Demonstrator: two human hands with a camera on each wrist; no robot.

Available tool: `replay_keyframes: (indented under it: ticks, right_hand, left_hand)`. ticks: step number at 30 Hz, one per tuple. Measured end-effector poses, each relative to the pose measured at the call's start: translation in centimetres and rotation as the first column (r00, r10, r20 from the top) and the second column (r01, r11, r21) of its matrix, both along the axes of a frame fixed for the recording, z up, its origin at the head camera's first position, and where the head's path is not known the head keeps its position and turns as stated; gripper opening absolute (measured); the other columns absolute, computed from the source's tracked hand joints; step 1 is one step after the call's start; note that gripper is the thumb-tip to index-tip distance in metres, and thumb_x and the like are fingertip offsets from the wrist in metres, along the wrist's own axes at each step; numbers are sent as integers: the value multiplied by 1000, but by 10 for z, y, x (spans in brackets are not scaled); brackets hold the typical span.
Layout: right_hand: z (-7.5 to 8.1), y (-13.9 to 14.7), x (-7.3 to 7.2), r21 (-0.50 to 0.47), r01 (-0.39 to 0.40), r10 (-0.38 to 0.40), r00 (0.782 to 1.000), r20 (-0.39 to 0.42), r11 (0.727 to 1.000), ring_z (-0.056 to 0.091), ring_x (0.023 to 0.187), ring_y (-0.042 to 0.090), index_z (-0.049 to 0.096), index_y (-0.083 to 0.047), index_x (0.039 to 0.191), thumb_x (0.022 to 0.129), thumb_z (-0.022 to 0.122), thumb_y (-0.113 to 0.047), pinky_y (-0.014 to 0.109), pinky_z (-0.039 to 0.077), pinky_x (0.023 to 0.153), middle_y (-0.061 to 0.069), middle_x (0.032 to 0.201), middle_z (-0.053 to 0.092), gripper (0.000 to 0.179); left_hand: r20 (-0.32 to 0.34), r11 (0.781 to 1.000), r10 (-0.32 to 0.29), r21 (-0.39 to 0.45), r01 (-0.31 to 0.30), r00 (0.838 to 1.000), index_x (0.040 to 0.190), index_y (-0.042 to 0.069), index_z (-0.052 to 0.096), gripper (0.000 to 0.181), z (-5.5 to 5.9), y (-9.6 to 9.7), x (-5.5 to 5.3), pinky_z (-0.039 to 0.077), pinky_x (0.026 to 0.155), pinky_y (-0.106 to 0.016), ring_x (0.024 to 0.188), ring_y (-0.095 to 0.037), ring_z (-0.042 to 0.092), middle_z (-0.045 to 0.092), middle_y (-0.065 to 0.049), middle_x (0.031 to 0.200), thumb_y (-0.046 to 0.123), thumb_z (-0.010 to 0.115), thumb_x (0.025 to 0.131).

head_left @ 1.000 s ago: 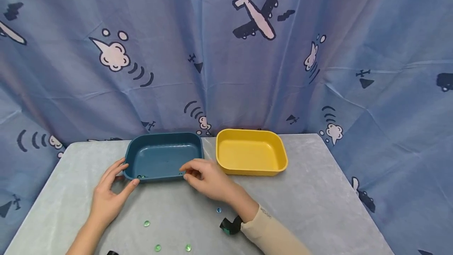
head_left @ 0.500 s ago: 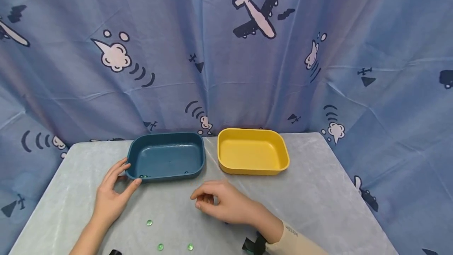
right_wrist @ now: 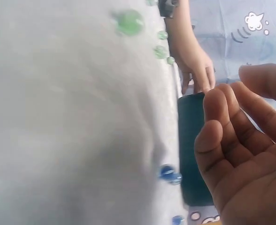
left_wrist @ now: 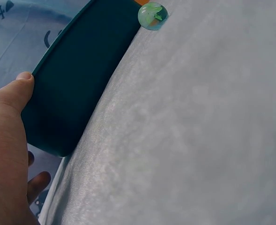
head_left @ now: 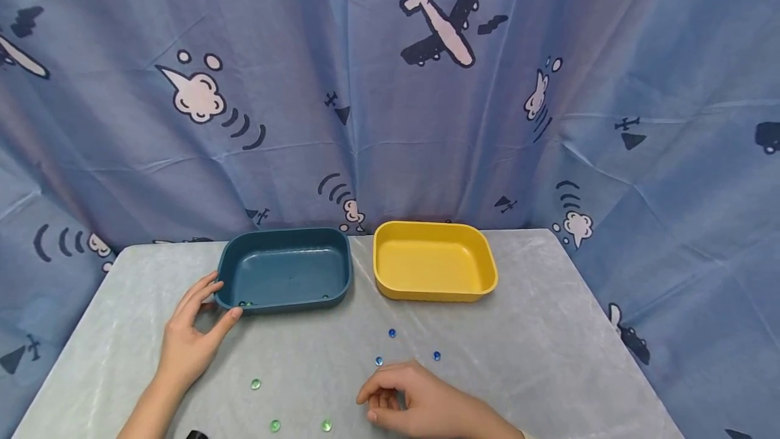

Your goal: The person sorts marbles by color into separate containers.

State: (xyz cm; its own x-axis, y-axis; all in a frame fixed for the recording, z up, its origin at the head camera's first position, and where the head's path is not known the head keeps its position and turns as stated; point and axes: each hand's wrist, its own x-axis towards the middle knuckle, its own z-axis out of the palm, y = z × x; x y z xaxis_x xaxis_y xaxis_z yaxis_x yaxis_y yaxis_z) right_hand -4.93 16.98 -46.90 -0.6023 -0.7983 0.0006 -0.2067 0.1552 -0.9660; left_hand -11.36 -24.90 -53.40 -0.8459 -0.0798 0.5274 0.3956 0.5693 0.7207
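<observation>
My left hand (head_left: 193, 341) holds the near-left corner of a dark teal plastic bin (head_left: 292, 269), its thumb (left_wrist: 24, 77) on the rim and the other fingers round the end wall. Small green marbles (head_left: 246, 303) lie inside that bin along its near wall. My right hand (head_left: 420, 398) hovers low at the front, fingers (right_wrist: 215, 105) loosely curled, and nothing shows between them. Closest to it are blue glass marbles (head_left: 379, 361) on the cloth, just beyond its knuckles. Green marbles (head_left: 326, 425) lie to its left.
A yellow bin (head_left: 435, 263) stands right of the teal one, with a narrow gap between. Another blue marble (head_left: 437, 356) and a green marble (head_left: 256, 384) lie on the pale tablecloth (head_left: 548, 330). A patterned blue curtain (head_left: 390, 120) hangs behind the table.
My right hand has drawn back from the teal bin's near-right rim toward the front right, uncovering the blue marbles. My left hand stays at the bin's corner.
</observation>
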Motion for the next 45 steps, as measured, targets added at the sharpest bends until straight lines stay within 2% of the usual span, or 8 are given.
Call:
replay_keyframes:
  ticks: [4,7,14,24,30,36,40,45]
  right_hand:
    - [-9,10,11,33,14,-20,981,193,999,60,85,0,77,-8,127,111,65,-13,16,56,79,-7,96,69,21]
    - [-14,16,18,47,17,-27,970,243,999,60,84,0,77,-7,126,112,64,-14,16,55,78,-11,96,68,21]
    - [-22,19,28,44,-50,41,982,184,998,59,86,-6,77,-12,125,108,71,-18,14,55,81,-6,93,66,19]
    - [-19,12,38,203,-48,19,989,146,978,65,92,-4,79,-21,115,108,71,-25,20,59,85,-18,101,73,11]
    - [-19,9,47,225,-95,114,991,-76,970,64,92,-10,77,-31,116,111,66,-40,15,59,79,-25,100,69,15]
    - [-24,10,47,269,-124,240,858,-454,955,49,91,-19,77,-33,117,113,62,-43,2,45,79,-26,94,61,19]
    - [-26,10,47,279,-113,247,823,-511,954,46,91,-20,78,-35,117,113,61,-45,0,42,79,-25,91,58,20]
    - [-26,10,46,304,-108,254,832,-494,947,46,89,-20,79,-35,113,113,60,-46,0,42,77,-26,89,56,22]
  left_hand:
    - [0,1000,-7,-2,7,1000,145,2,67,65,1,1,-1,46,100,-7,136,8,51,55,-12,162,-3,92,85]
    - [2,1000,-11,1,11,1000,145,2,67,65,1,2,-1,46,100,-7,136,8,51,55,-13,162,-3,92,85]
    - [7,1000,-9,15,9,1000,146,1,67,65,2,1,0,46,100,-7,136,8,51,55,-14,162,-5,91,85]
    - [0,1000,-9,5,9,1000,145,1,67,66,4,0,1,45,100,-6,137,8,50,55,-18,160,-5,91,84]
    - [1,1000,-11,2,11,1000,145,1,67,66,4,0,1,45,100,-6,138,9,49,55,-17,161,-4,92,85]
    - [1,1000,-11,5,11,1000,145,1,67,66,4,0,2,45,100,-6,138,9,49,55,-17,160,-4,92,84]
    - [3,1000,-12,4,12,1000,146,2,67,66,5,1,2,45,100,-6,138,9,49,55,-18,160,-4,92,85]
    - [4,1000,-11,5,11,1000,145,3,68,66,4,1,1,45,99,-6,139,8,49,55,-18,160,-3,92,85]
